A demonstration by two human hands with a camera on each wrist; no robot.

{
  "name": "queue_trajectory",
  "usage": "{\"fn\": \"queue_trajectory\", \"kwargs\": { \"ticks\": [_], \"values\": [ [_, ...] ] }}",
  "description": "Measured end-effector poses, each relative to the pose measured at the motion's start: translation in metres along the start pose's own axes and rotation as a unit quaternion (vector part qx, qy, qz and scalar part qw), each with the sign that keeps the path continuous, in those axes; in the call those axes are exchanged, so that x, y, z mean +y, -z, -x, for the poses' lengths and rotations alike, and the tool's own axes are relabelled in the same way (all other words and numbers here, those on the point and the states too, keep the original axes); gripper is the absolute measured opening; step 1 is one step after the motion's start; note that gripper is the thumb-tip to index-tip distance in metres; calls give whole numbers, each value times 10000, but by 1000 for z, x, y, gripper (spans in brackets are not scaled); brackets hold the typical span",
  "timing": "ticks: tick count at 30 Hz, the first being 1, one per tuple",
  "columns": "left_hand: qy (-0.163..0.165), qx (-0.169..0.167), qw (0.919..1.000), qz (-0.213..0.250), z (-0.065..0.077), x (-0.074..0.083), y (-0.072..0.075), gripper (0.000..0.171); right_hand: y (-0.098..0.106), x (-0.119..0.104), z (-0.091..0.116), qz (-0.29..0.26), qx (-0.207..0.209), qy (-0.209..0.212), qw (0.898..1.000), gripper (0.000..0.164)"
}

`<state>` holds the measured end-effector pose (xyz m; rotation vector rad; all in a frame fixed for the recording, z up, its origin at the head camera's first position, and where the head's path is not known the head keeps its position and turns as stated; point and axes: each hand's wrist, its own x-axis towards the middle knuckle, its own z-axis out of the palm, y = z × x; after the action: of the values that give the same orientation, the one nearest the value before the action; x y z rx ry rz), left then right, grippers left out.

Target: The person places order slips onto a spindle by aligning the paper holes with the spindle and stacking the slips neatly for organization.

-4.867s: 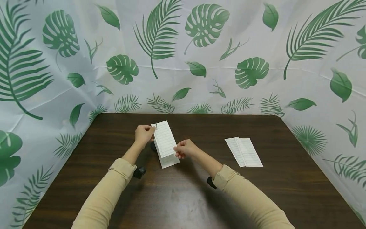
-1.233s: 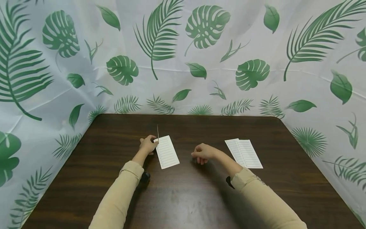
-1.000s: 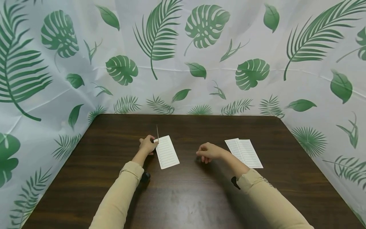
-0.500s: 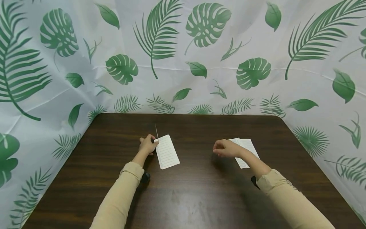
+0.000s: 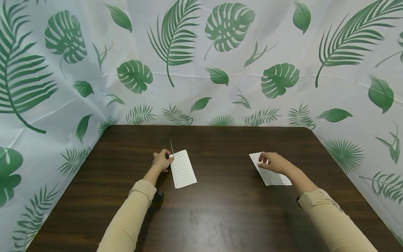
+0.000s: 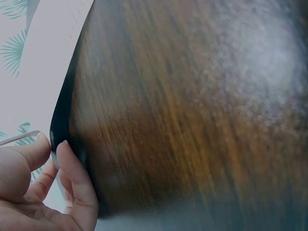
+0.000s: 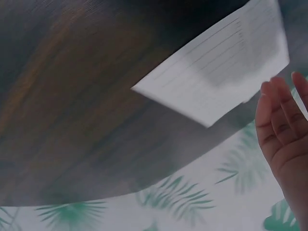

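My left hand (image 5: 161,161) pinches the top left corner of several white lined paper slips (image 5: 184,169) at left of centre. From its fingertips a thin strip (image 5: 171,147) sticks up. In the left wrist view, the thumb and fingers of that hand (image 6: 29,187) meet at the edge of the paper (image 6: 53,57), and something dark shows between them. Over at the right, my right hand (image 5: 275,162) hovers above two overlapping lined slips (image 5: 280,179), its fingers loosely bent and holding nothing. The right wrist view has its fingertips beside the edge of those slips (image 7: 211,72).
Both sets of paper lie on a dark wooden table (image 5: 217,210) with rounded far corners. Behind and around it hangs a white curtain (image 5: 195,84) printed with green leaves. Black wrist cameras show under the rolled sleeves (image 5: 126,213).
Earlier both hands held the upper slip. My right hand has since released it and moved right, over the two other slips. My left hand lowered and stays at the corner.
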<state>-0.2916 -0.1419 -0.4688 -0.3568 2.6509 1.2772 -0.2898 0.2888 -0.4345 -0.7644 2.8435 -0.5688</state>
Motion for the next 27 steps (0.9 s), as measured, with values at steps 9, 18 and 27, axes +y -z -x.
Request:
{"fn": "queue_trajectory", "kwargs": {
  "ticks": [9, 18, 27],
  "values": [
    [-16, 34, 10000, 86, -2, 0, 1, 24, 12, 28, 13, 41, 201, -442, 9988, 28],
    [-52, -35, 9980, 631, -6, -6, 4, 29, 22, 40, 18, 134, 96, -581, 9982, 28],
    [-129, -15, 9944, 1052, -2, -12, 5, 30, 11, 51, 23, 52, -24, -697, 9976, 39]
  ]
}}
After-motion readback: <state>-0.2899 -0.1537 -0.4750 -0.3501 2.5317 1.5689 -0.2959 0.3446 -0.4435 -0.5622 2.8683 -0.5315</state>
